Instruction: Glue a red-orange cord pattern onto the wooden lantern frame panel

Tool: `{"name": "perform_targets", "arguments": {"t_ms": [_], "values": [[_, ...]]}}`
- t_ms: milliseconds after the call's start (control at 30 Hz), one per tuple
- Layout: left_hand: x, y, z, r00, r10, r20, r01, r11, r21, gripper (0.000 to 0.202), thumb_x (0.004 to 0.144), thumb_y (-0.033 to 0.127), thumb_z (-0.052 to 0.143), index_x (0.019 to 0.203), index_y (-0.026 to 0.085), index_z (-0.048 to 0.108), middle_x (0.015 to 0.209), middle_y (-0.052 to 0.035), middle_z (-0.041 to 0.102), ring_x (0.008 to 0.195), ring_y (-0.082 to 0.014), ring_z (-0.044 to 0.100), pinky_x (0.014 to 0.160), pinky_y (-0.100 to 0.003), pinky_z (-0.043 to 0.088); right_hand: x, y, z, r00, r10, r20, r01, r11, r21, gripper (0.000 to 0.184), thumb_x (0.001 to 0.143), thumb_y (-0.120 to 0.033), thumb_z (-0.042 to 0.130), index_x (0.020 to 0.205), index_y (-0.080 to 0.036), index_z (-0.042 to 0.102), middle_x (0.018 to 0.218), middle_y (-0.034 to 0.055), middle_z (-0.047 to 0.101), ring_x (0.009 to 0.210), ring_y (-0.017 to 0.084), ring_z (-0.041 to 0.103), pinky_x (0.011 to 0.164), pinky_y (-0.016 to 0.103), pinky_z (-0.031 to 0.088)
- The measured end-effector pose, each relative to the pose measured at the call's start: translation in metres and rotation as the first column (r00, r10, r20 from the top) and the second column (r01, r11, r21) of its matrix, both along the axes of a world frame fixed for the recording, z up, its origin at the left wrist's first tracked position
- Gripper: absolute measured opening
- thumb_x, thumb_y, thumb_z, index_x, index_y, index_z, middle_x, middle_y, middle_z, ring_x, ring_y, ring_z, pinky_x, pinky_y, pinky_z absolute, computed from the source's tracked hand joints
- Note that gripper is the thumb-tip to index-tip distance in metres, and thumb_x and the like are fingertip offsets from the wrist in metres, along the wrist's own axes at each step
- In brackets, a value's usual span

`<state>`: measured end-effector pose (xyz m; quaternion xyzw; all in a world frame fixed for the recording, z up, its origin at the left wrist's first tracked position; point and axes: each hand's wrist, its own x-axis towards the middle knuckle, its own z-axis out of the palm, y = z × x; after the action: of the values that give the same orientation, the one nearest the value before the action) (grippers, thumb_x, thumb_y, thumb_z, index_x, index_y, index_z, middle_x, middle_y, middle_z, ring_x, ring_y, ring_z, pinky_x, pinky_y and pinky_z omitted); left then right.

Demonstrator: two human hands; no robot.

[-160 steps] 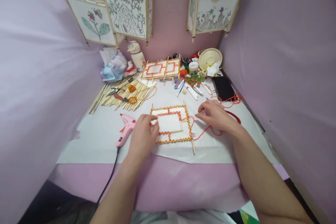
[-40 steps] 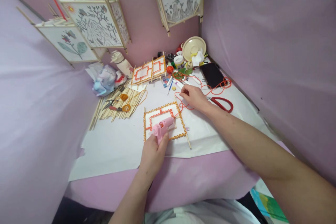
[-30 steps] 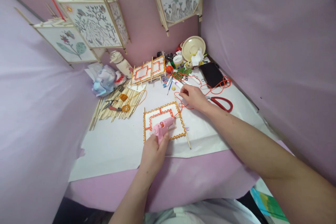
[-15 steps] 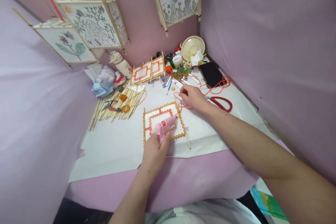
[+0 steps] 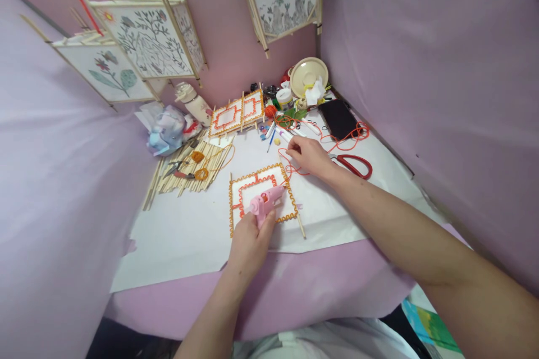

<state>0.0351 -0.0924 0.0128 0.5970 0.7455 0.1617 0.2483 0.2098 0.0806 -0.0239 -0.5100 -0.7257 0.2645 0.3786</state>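
My left hand (image 5: 249,238) is wrapped round the handle of a pink hot glue gun (image 5: 264,202), its nozzle pointing right, over the right side of a square panel (image 5: 252,175). The panel is white, framed by sticks, with wavy mustard yarn along its edges and an orange-red yarn line inside. My right hand (image 5: 309,154) is just beyond the panel's upper right corner, fingers pinched on a strand of orange-red yarn (image 5: 293,170) that runs to the panel. The fingertips partly hide the strand. Red-handled scissors (image 5: 355,166) lie beside my right wrist.
Thin wooden sticks (image 5: 168,182) with pliers and mustard yarn lie left. A finished-looking yarn panel (image 5: 236,114) leans at the back beside a bottle (image 5: 192,102). A black phone (image 5: 340,119), markers and a round lid (image 5: 309,77) are back right. Framed drawings (image 5: 143,39) hang above.
The glue gun in my left hand has shifted slightly to the right along the panel. My right hand has stayed almost where it was.
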Motion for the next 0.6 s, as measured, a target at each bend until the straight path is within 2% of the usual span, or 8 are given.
{"name": "perform_targets", "arguments": {"t_ms": [300, 467, 600], "values": [[-0.001, -0.001, 0.002, 0.995, -0.002, -0.103, 0.002, 1.000, 0.004, 0.045, 0.090, 0.055, 0.039, 0.060, 0.021, 0.041, 0.055, -0.0006, 0.048, 0.055, -0.0159, 0.046, 0.055, -0.028, 0.027, 0.000, -0.001, 0.000, 1.000, 0.007, 0.007, -0.007, 1.000, 0.014, 0.009, 0.085, -0.017, 0.058, 0.078, -0.019, 0.062, 0.076, 0.0013, 0.067, 0.069, 0.015, 0.056, 0.065, 0.025, 0.036], [-0.006, -0.009, 0.017, 0.988, 0.037, -0.147, -0.024, 0.996, 0.089, 0.048, 0.089, 0.056, 0.042, 0.055, 0.022, 0.039, 0.052, 0.0004, 0.044, 0.051, -0.0144, 0.043, 0.051, -0.027, 0.026, 0.000, 0.000, -0.001, 1.000, 0.008, 0.008, -0.008, 1.000, 0.019, 0.009, 0.085, -0.017, 0.058, 0.079, -0.019, 0.063, 0.078, 0.0019, 0.068, 0.070, 0.015, 0.056, 0.066, 0.026, 0.037], [-0.015, -0.019, 0.029, 0.993, 0.058, -0.099, -0.040, 0.984, 0.173, 0.050, 0.090, 0.055, 0.043, 0.053, 0.021, 0.042, 0.048, 0.0014, 0.045, 0.047, -0.0134, 0.043, 0.050, -0.026, 0.028, 0.000, 0.000, -0.001, 1.000, 0.007, 0.003, -0.007, 1.000, 0.017, 0.008, 0.085, -0.017, 0.058, 0.079, -0.019, 0.063, 0.079, 0.0018, 0.068, 0.071, 0.015, 0.057, 0.066, 0.026, 0.037]]}}
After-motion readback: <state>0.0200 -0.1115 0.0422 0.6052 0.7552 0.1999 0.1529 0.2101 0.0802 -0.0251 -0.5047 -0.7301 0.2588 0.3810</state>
